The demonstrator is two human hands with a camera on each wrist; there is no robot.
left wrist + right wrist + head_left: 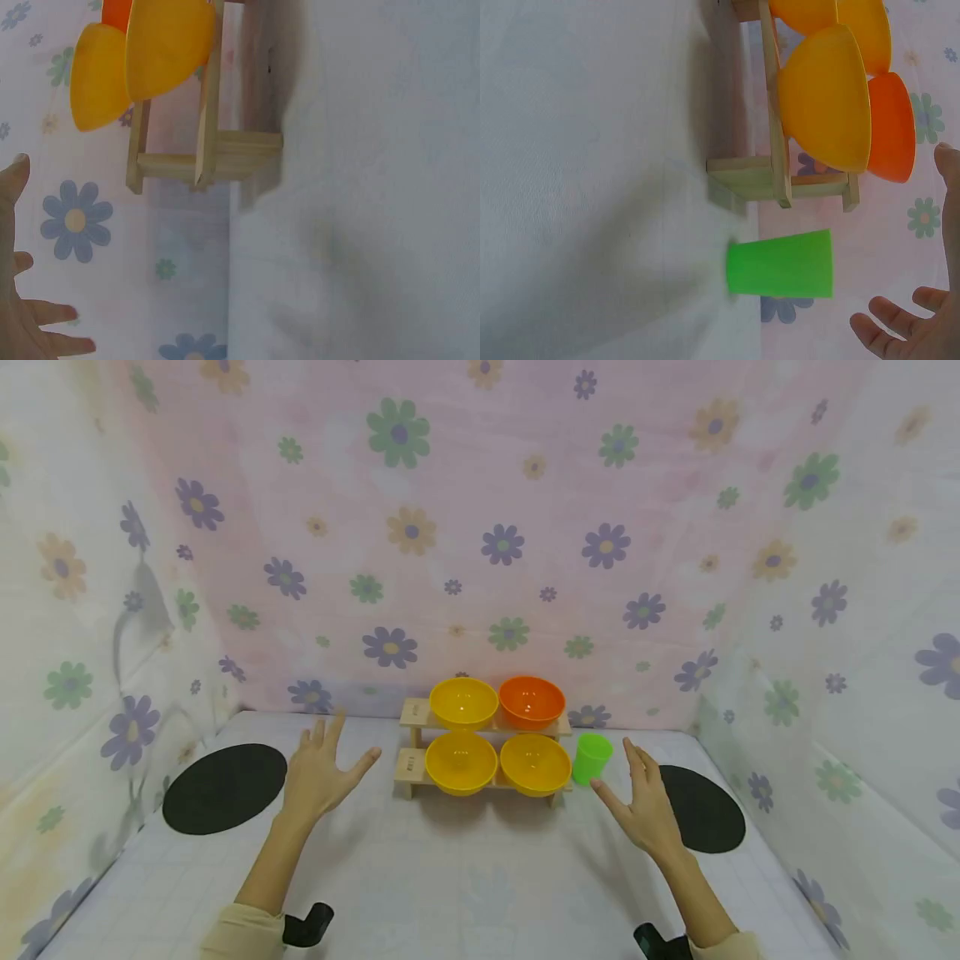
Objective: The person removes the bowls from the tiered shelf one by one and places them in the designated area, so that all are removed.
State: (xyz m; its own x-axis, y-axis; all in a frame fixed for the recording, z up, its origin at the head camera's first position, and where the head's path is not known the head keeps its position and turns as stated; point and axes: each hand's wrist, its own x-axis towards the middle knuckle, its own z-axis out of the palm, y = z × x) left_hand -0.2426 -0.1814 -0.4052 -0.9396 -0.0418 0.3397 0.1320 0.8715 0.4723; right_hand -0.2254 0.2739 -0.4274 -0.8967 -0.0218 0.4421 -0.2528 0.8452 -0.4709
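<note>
Left grip [318, 777] and right grip [648, 810] hang spread and empty above the tabletop [465, 877], either side of a two-tier wooden rack [411, 763] set near the middle of the far edge, with the right one near the one green cup [592, 760], which stands just beside the rack's right end. A careful reach would likely come in level and wide, closing only once round a rim, so that nothing on the rack gets nudged. Three yellow bowls [461, 764] and one orange bowl [532, 703] sit on the rack, and two black mats [225, 789] lie one toward each side edge.
</note>
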